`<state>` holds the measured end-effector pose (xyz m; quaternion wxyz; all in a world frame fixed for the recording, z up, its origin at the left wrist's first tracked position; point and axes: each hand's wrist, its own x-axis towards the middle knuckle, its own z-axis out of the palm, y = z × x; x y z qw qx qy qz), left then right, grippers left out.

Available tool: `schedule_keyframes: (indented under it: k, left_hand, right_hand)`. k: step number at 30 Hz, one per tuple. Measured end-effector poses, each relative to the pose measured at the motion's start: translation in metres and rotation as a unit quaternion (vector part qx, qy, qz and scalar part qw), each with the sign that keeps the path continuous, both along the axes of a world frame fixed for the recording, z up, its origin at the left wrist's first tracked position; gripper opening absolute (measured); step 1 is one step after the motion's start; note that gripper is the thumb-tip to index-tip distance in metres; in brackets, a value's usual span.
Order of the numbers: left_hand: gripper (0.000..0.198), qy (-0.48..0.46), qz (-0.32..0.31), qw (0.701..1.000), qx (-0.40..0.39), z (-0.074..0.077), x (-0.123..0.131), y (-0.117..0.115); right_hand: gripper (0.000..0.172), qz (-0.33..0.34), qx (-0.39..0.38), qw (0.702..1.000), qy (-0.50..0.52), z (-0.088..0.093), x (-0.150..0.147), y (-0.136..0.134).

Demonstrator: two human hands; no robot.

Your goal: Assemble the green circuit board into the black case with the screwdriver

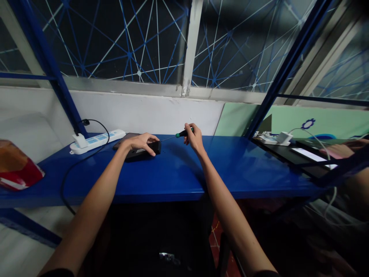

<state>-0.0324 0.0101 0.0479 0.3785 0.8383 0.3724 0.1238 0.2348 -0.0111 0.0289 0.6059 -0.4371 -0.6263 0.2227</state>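
My left hand (142, 141) lies curled over a flat black device (137, 151) on the blue table (178, 173), holding it down. My right hand (193, 137) is closed around a small screwdriver (179, 134) with a green and black handle. Its thin metal shaft points left, and the tip reaches the right end of the black device. Both forearms stretch forward from the bottom of the view.
A white power strip (96, 141) with a plugged adapter and black cable (73, 165) lies at the back left. A red and orange bag (15, 165) sits at the far left. To the right, another person's hand (341, 151) rests by a dark tray with a lit screen (309, 154).
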Motion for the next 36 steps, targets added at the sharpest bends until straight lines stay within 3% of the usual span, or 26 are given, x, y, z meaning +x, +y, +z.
schedule_keyframes:
  k: [8,21,36]
  left_hand:
    - [0.078,-0.012,-0.010,1.000,0.006,-0.005,-0.004,0.007]
    - [0.083,-0.005,0.002,1.000,-0.009,-0.003,-0.003,0.003]
    - [0.085,0.016,0.000,1.000,-0.007,-0.001,-0.001,0.002]
  right_hand:
    - [0.030,0.015,0.012,1.000,-0.022,0.001,0.003,0.003]
    - [0.020,0.133,-0.026,0.990,0.045,0.010,0.007,0.001]
    - [0.024,0.152,-0.042,0.987,0.040,0.011,0.010,-0.002]
